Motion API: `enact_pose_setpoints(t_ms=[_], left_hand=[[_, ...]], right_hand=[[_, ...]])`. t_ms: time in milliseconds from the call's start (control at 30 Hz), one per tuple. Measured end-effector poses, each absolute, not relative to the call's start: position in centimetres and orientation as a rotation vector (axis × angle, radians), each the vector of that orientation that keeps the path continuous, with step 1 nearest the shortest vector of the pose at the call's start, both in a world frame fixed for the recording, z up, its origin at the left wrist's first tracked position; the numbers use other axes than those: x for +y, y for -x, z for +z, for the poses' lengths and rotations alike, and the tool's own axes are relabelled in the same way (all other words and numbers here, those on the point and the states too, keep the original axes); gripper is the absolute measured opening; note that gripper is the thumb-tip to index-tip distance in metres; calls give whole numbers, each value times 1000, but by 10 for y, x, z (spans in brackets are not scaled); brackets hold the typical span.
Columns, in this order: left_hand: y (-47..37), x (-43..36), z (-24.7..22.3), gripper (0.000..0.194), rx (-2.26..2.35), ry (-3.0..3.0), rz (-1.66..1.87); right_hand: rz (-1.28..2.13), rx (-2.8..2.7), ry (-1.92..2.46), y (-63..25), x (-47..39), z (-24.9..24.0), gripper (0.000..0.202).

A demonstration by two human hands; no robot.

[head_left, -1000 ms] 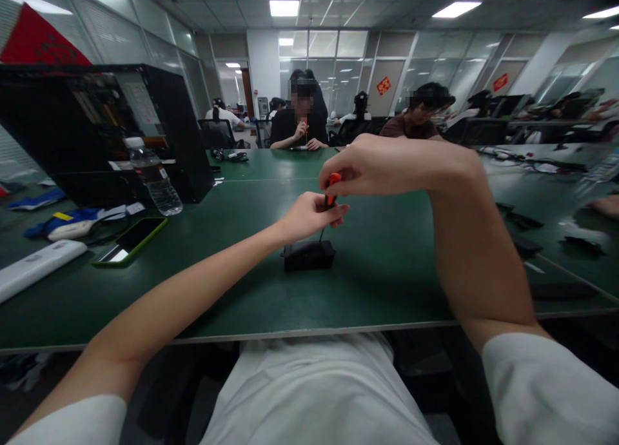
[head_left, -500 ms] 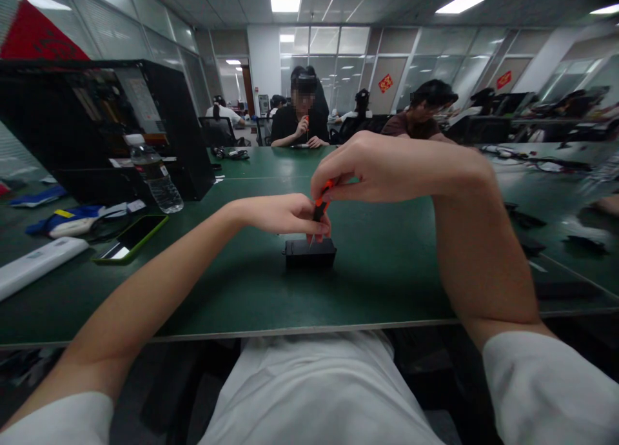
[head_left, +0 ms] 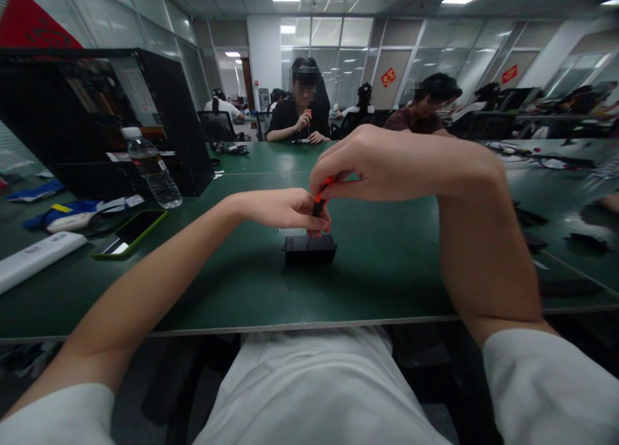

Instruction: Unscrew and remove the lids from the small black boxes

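Observation:
Both hands meet at an orange-and-black screwdriver [head_left: 318, 206] held point down. My right hand [head_left: 360, 168] pinches the top of its handle from above, fingers closed. Lower down, my left hand [head_left: 294, 211] has its thumb and fingers closed around the lower part of the handle. Directly beneath is a small black box [head_left: 310, 249] lying on the green table. The screwdriver's thin shaft comes down to the top of the box; whether its tip sits in a screw is too small to tell.
On the left are a green-edged phone [head_left: 129, 233], a white bar-shaped object [head_left: 41, 259], a water bottle [head_left: 157, 174] and a large black case [head_left: 176, 122]. Across the green table [head_left: 251, 290] a person [head_left: 297, 119] holds an orange-topped tool. Cables [head_left: 536, 158] lie at the far right.
The view has tilted down a little, so the surroundings appear slightly higher. Both hands keep their hold on the screwdriver over the box, with hardly any visible movement.

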State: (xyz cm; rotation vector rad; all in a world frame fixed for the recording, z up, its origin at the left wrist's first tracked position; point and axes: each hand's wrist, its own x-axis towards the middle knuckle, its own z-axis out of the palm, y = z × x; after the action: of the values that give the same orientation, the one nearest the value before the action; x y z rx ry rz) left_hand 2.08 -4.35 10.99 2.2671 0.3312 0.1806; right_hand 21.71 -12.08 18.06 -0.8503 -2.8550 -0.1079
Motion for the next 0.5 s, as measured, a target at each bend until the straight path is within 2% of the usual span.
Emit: enact_pose_setpoints(t_ms=[200,367,500], left_hand=[[-22,-44,108,17,327,-2232,185],[-21,-43,108,17,328,-2233,182],[-21,-38,103,21,267,-2255,207]], right_hand=[[-117,-2840,844,-216,-120,180,24],[-269,-2747,1066,-215,-120,179,33],[-94,-2808,893,-217,-117,180,24]])
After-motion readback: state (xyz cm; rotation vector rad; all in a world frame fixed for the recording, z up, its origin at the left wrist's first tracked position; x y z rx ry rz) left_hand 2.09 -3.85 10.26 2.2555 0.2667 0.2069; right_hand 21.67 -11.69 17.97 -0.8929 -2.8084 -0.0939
